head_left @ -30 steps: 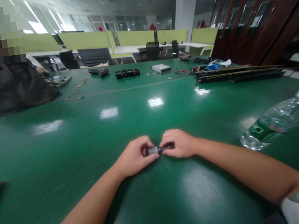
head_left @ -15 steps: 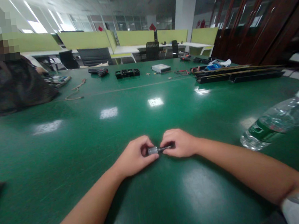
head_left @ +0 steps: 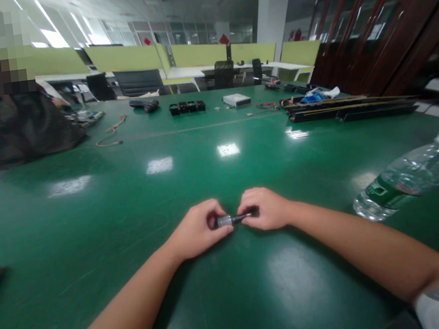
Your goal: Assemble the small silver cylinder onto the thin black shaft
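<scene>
My left hand (head_left: 201,228) pinches a short grey cylinder (head_left: 224,221) between thumb and fingers, low over the green table (head_left: 190,187). From its right end a thin dark shaft (head_left: 242,218) points toward my right hand (head_left: 264,208). The fingers of my right hand are curled closed around the shaft's far end, so that end is partly hidden. The kind of this small tool or part is too small to make out. Both hands rest close together, a narrow gap between their fingertips.
To the right, a clear plastic bottle (head_left: 398,185) with a green label lies near my right forearm. Black fans (head_left: 187,107), a white box (head_left: 236,100), a cord (head_left: 113,128) and black rails (head_left: 317,113) line the far side. A person in dark clothing (head_left: 18,125) is at the left.
My right hand has shifted very slightly to the right and away from me, widening the gap between the fingertips. My left hand keeps its place on the grey cylinder.
</scene>
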Available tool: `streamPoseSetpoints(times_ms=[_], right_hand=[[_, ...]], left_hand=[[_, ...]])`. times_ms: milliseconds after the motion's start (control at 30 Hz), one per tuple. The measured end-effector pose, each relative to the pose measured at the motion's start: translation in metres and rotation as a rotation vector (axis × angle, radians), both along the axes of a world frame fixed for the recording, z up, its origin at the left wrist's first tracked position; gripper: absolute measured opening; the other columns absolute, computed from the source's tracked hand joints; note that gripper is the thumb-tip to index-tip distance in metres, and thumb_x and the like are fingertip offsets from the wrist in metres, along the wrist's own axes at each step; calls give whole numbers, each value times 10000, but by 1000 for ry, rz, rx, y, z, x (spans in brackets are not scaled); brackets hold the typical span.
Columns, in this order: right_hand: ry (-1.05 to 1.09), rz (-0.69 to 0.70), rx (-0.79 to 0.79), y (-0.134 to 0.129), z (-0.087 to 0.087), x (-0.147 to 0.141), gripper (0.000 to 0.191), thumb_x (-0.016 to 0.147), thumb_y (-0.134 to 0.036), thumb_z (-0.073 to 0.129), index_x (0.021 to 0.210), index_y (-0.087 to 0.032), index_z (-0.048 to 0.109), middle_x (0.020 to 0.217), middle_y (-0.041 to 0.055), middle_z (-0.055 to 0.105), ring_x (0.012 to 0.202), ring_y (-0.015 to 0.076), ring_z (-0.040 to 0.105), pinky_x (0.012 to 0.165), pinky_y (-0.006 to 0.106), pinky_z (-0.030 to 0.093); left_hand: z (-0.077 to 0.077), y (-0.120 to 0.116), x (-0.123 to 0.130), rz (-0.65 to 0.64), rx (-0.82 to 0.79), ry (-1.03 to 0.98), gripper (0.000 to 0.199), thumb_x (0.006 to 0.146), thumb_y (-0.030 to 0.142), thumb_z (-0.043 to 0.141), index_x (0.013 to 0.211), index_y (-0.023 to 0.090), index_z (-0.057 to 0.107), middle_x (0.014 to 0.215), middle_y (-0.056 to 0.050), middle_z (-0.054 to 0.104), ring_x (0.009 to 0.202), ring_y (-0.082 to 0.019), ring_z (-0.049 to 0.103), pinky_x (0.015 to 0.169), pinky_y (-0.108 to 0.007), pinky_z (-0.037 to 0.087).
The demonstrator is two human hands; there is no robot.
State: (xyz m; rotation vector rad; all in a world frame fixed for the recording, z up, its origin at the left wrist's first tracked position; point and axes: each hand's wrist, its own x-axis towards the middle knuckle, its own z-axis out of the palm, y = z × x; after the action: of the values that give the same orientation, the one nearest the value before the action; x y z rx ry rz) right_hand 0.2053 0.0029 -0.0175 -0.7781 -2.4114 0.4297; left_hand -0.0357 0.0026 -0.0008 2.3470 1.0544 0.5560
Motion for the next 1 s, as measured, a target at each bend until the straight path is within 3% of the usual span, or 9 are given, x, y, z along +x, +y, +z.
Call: streamPoseSetpoints(times_ms=[567,833,1000], right_hand=[[-9,-19,-8,7,-2,9,69,747,-210,720,795,-170,691,761,25,680,734,157,600,740,287,455],[22,-81,-149,23,0,31,50,695,-139,712,730,-156,680,735,15,655,661,124,579,634,235,448],[32,-25,-168,20,0,28,52,711,-158,725,753,-151,696,741,22,657,683,130,601,653,238,470]], left_hand=[[-3,2,-3,-5,-1,-12,212,797,349,690,826,178,568,759,7,593,671,-149,557,608,-251,416],[-1,2,-2,17,2,-2,231,784,357,700,800,177,555,740,11,585,653,-146,541,598,-248,403],[-1,2,-2,15,15,-5,228,784,353,699,794,177,555,740,9,584,658,-145,538,596,-244,401]])
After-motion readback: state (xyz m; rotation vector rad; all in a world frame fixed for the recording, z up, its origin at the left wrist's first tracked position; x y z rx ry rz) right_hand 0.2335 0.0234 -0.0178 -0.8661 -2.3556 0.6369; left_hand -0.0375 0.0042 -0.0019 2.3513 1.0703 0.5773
